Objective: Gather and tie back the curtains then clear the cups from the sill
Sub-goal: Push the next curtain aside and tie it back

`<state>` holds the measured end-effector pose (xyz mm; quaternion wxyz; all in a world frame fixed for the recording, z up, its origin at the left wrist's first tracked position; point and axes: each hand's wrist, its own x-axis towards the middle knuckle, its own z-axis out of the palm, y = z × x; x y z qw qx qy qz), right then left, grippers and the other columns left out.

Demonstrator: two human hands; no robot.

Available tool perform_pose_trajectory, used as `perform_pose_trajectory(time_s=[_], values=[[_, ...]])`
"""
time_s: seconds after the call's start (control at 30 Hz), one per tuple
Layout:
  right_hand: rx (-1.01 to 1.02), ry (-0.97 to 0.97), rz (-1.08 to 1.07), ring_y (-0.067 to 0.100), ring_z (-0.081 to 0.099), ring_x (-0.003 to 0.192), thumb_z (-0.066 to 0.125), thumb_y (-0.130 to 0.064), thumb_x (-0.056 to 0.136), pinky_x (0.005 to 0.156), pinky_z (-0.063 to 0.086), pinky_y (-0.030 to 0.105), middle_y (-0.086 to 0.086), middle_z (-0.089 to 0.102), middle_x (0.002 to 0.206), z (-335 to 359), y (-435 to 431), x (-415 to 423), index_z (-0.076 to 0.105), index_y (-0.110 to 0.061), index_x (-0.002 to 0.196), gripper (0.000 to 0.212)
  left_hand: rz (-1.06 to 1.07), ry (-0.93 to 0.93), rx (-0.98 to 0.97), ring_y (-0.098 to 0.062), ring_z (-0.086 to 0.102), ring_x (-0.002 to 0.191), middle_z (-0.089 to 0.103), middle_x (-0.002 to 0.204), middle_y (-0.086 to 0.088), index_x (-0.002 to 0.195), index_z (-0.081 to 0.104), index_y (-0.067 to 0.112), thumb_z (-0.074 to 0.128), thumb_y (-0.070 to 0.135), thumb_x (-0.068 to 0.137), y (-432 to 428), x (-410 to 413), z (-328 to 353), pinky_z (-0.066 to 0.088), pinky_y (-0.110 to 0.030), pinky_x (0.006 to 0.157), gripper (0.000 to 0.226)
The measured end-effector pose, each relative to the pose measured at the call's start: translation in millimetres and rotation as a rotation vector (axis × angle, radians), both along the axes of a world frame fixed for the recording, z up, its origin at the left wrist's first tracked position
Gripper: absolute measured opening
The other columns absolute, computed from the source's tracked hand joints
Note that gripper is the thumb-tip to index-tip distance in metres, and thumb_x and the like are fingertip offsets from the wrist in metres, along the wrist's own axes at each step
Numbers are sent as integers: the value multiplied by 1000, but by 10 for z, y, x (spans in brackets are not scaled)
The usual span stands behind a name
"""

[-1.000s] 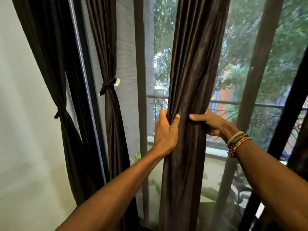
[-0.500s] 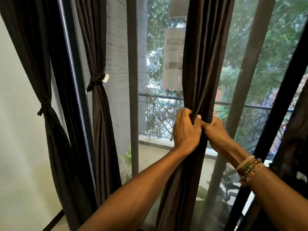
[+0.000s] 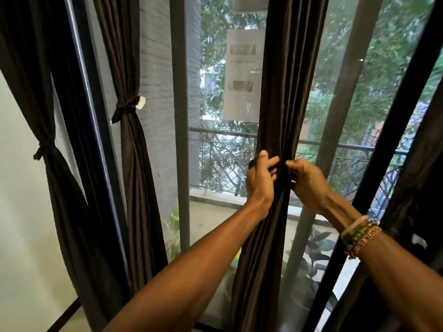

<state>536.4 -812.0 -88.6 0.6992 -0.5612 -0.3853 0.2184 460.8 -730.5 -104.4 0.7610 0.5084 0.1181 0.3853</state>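
Both hands are seen closed on the gathered curtain (image 3: 282, 92), the left hand (image 3: 260, 180) pinching its folds from the left side and the right hand (image 3: 309, 183) curled into them from the right, fingertips almost meeting across the bunched cloth. The curtain is held directly between the hands, its long axis upright, running out of view above them and down past both forearms below. Neither hand is placed nearer than the other; they are set level on the bundle. A small dark end is seen by the left thumb, but whether it is a tie band cannot be told. The step in hand is judged to be the tying, for which a wrap would have to be passed around the bundle crosswise to its length, at the hands' own height. Counted: one curtain in the hands; two to the left of the hands, the nearer tied curtain (image 3: 134, 176) and the farther tied curtain (image 3: 57, 188), each cinched at the waist; one more dark curtain (image 3: 424, 164) to the right of the hands, only partly seen. No cups are shown
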Motion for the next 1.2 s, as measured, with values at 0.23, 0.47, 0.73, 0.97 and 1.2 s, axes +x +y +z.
perform_pose_trajectory(time_s=[0.23,0.47,0.73,0.97,1.2], values=[[-13,213,-145,21,52,73,41,-32,96,66,44,35,5,60,77,-12,114,65,59,-21,69,34,71,32,-191,-13,65,69,59,116,-8,126,46,16,67,22,94,220,80,-91,56,-25,63,39],[-152,217,-146,24,72,66,54,-7,96,58,61,32,17,72,86,68,256,62,68,4,100,19,53,253,70,-13,55,51,64,64,3,94,72,16,71,38,88,294,29,-118,46,-23,49,23],[-448,15,-23,35,68,108,76,-45,79,96,54,50,19,71,116,102,308,112,67,-5,120,58,-73,337,215,0,69,69,72,90,1,103,65,16,74,40,85,502,-101,-108,54,-15,60,31],[-394,-96,-9,26,68,79,55,-8,98,68,62,32,17,71,98,214,234,35,68,-4,98,14,-178,447,328,-10,72,85,75,100,2,105,68,22,72,51,83,563,-160,-91,57,-23,71,36],[-364,-129,46,20,70,77,58,0,93,65,61,29,11,71,93,274,152,36,67,-2,103,13,-75,576,539,-20,73,84,76,90,-6,90,71,4,72,83,54,657,-170,-45,58,-38,85,86]])
